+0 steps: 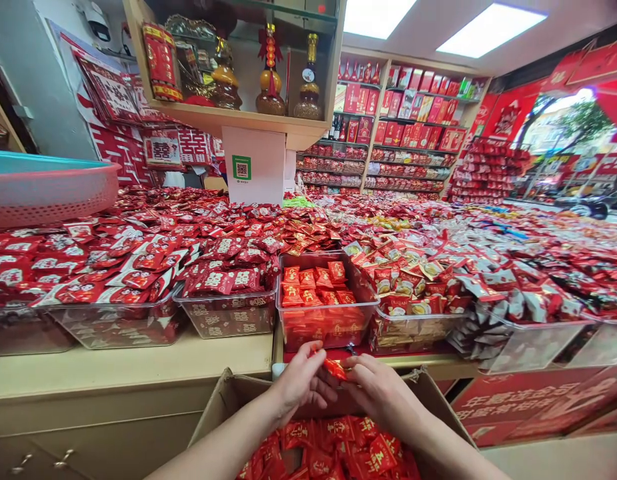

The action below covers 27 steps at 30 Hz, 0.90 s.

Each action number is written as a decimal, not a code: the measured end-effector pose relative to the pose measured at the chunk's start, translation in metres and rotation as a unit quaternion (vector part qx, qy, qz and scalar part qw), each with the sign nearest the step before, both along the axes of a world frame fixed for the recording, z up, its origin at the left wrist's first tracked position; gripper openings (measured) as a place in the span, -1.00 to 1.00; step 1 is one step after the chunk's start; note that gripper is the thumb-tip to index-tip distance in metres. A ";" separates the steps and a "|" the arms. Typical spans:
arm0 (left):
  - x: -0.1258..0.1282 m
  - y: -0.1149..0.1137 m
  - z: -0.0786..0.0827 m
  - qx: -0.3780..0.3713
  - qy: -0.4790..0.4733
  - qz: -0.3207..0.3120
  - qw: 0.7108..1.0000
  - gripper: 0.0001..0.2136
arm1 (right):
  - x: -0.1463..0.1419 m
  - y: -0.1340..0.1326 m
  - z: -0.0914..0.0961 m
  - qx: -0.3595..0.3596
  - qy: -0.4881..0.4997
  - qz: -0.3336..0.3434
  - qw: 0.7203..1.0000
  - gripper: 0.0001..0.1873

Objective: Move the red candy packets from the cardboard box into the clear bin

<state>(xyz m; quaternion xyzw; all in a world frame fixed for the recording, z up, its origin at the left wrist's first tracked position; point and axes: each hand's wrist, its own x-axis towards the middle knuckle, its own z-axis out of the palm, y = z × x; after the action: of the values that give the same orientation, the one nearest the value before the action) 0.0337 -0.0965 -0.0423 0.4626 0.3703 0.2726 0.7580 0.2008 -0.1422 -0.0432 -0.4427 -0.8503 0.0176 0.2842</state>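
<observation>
My left hand (pixel 301 380) and my right hand (pixel 383 393) meet over an open cardboard box (pixel 223 403) full of small red candy packets (pixel 338 450). Both hands have their fingers closed on red candy packets (pixel 334 368) held between them. Just beyond the hands stands a clear plastic bin (pixel 328 327) partly filled with the same orange-red packets, on the counter's front edge.
Several clear bins of red wrapped sweets line the wooden counter (pixel 138 367). A pink and teal basket (pixel 48 190) sits at the far left. Shelves (pixel 413 133) of red boxes fill the back wall; gourd bottles (pixel 271 93) stand on a shelf overhead.
</observation>
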 end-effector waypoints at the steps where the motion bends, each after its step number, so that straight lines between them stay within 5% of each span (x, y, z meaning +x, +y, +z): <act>1: 0.000 0.000 -0.001 -0.007 -0.009 0.007 1.000 -0.52 | 0.002 -0.001 0.002 0.004 0.007 0.000 1.000 -0.92; 4: 0.000 -0.001 -0.004 -0.012 -0.021 0.036 0.999 -0.48 | 0.009 -0.008 0.021 0.030 0.044 -0.004 0.999 -0.95; 8: 0.002 0.000 -0.013 0.002 -0.025 0.017 1.000 -0.50 | 0.012 -0.003 0.070 0.159 0.060 -0.042 0.984 -0.96; 10: 0.002 0.001 -0.016 0.008 -0.026 0.006 1.000 -0.50 | 0.010 0.015 0.094 0.196 -0.005 -0.068 0.978 -0.95; 13: 0.001 0.002 -0.016 0.009 -0.025 -0.002 1.000 -0.52 | 0.007 0.052 0.116 0.144 -0.168 -0.109 0.969 -0.86; 17: -0.002 0.002 -0.015 0.010 -0.025 -0.021 0.999 -0.53 | 0.003 0.093 0.123 0.041 -0.351 -0.130 0.926 -0.84; 21: -0.002 0.003 -0.015 0.009 -0.030 -0.035 0.999 -0.52 | 0.000 0.108 0.123 -0.005 -0.414 -0.146 0.898 -0.83; 27: -0.003 0.003 -0.014 0.006 -0.030 -0.045 0.998 -0.52 | -0.001 0.116 0.126 0.011 -0.375 -0.114 0.920 -0.87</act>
<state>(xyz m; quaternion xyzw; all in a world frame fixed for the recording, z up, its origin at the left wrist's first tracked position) 0.0311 -0.0932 -0.0563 0.4749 0.3242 0.2539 0.7778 0.1994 -0.0259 0.0830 -0.5076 -0.8387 -0.1910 -0.0502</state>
